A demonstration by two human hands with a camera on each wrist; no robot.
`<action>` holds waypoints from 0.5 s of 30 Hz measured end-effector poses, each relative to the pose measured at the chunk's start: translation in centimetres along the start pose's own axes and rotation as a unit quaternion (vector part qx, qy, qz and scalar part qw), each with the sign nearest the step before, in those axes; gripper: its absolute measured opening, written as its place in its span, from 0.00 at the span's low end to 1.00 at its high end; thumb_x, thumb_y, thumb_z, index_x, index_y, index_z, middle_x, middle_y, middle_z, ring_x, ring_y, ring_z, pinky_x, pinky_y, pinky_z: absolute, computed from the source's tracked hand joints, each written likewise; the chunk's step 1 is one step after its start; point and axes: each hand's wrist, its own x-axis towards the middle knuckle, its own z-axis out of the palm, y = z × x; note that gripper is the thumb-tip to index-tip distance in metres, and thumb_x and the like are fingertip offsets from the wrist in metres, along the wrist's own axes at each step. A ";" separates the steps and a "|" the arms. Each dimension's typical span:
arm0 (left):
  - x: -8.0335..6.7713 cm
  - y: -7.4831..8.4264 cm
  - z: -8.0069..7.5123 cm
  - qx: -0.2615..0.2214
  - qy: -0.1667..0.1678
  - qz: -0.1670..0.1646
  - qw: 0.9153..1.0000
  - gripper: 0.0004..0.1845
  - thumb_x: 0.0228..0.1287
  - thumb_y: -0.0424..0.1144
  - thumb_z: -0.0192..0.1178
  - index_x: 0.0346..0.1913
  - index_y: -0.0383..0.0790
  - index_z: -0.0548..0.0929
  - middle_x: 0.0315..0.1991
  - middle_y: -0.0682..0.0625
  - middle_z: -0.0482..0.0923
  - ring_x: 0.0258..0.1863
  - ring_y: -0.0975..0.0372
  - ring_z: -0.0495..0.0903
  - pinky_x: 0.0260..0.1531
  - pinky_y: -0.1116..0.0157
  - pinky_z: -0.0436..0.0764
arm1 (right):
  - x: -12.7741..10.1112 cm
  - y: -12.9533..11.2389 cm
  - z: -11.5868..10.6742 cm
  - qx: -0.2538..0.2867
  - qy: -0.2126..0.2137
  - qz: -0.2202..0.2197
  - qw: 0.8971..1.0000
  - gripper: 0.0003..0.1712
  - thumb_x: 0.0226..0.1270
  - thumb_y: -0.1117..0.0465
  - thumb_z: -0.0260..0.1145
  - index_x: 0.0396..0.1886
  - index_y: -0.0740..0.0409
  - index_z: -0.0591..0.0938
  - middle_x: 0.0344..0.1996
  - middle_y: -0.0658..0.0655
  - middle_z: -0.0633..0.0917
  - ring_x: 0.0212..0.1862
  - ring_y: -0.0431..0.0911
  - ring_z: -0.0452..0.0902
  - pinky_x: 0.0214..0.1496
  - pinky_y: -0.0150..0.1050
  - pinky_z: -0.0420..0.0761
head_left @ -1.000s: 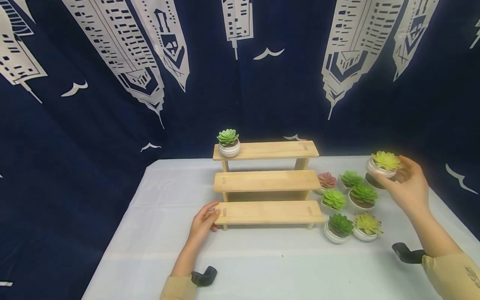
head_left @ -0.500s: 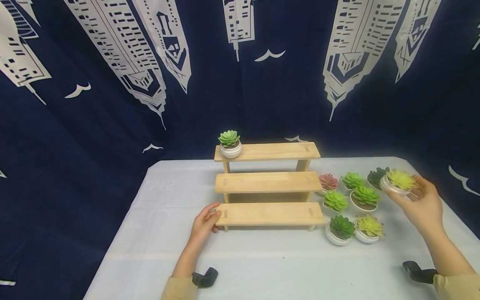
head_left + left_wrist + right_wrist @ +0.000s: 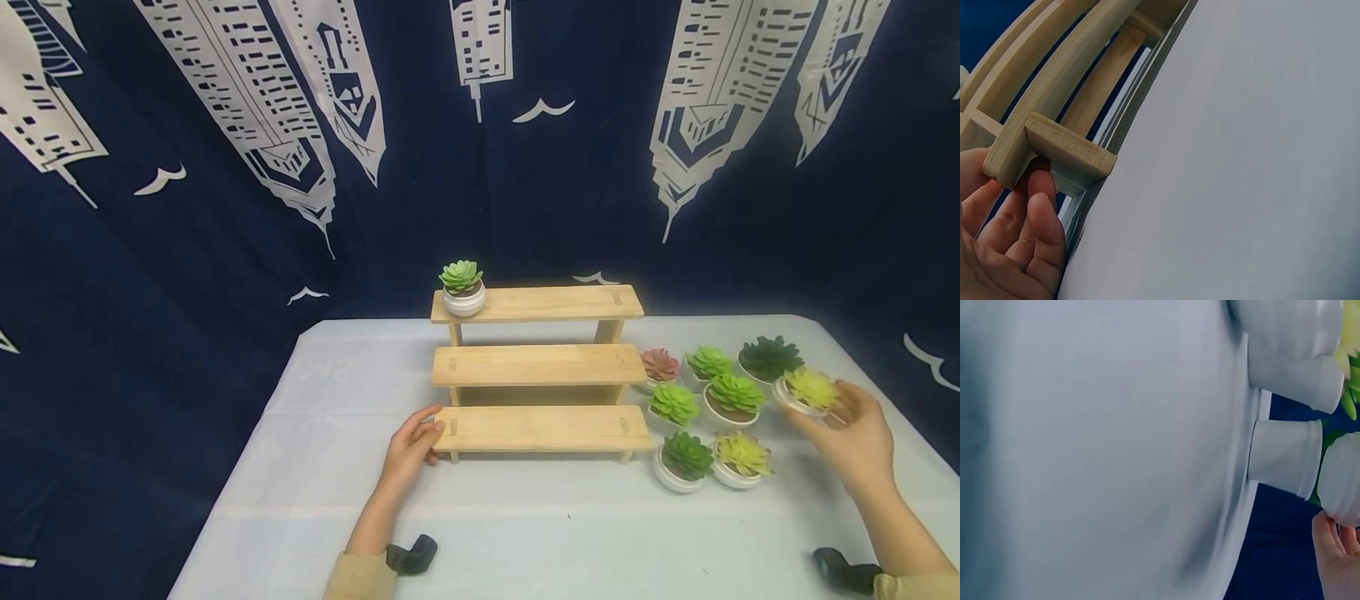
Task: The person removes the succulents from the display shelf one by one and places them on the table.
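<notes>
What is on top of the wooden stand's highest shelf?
One green succulent in a white pot stands at the left end of the top shelf. The rest of that board is bare wood; the space beneath it, behind the middle shelf, is hidden.

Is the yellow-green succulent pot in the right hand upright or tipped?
Tipped: the yellow-green succulent pot leans leftward, its white rim angled, pinched by the right hand.

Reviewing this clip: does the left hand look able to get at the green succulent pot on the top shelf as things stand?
Probably yes. The left hand rests at the bottom shelf's left end, and the green succulent pot stands on the top shelf's left end, right above. Nothing stands between them, and that hand holds no pot.
</notes>
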 end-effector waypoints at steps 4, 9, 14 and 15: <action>0.0 0.0 0.0 0.000 -0.002 0.004 1.000 0.22 0.67 0.34 0.55 0.62 0.30 0.70 0.40 0.40 0.82 0.24 0.62 0.74 0.25 0.69 0.77 | 1.2 2.5 0.3 -0.010 0.002 0.008 1.000 0.55 0.61 0.48 0.66 0.74 0.60 0.42 0.70 0.72 0.49 0.68 0.67 0.49 0.65 0.54 0.59; 0.0 -0.1 0.1 0.002 -0.001 0.005 1.000 0.21 0.67 0.34 0.55 0.62 0.31 0.71 0.41 0.40 0.81 0.24 0.62 0.74 0.24 0.69 0.77 | -0.1 1.0 -0.1 -0.019 -0.010 0.038 0.999 0.56 0.61 0.46 0.65 0.73 0.65 0.41 0.69 0.75 0.48 0.67 0.70 0.49 0.63 0.59 0.60; 0.0 0.0 0.1 0.016 0.004 0.008 1.000 0.22 0.67 0.35 0.55 0.62 0.32 0.71 0.42 0.38 0.81 0.25 0.61 0.75 0.25 0.68 0.78 | -0.7 0.0 -0.3 -0.027 -0.032 0.057 0.998 0.56 0.63 0.46 0.63 0.72 0.68 0.40 0.68 0.77 0.46 0.65 0.73 0.50 0.59 0.64 0.62; 0.0 0.0 0.1 0.020 0.004 0.010 1.000 0.22 0.67 0.35 0.55 0.62 0.32 0.71 0.42 0.37 0.81 0.25 0.61 0.75 0.25 0.68 0.78 | -0.7 -0.1 -0.3 -0.033 -0.036 0.058 0.997 0.56 0.63 0.45 0.63 0.72 0.69 0.39 0.68 0.78 0.46 0.64 0.73 0.50 0.58 0.65 0.62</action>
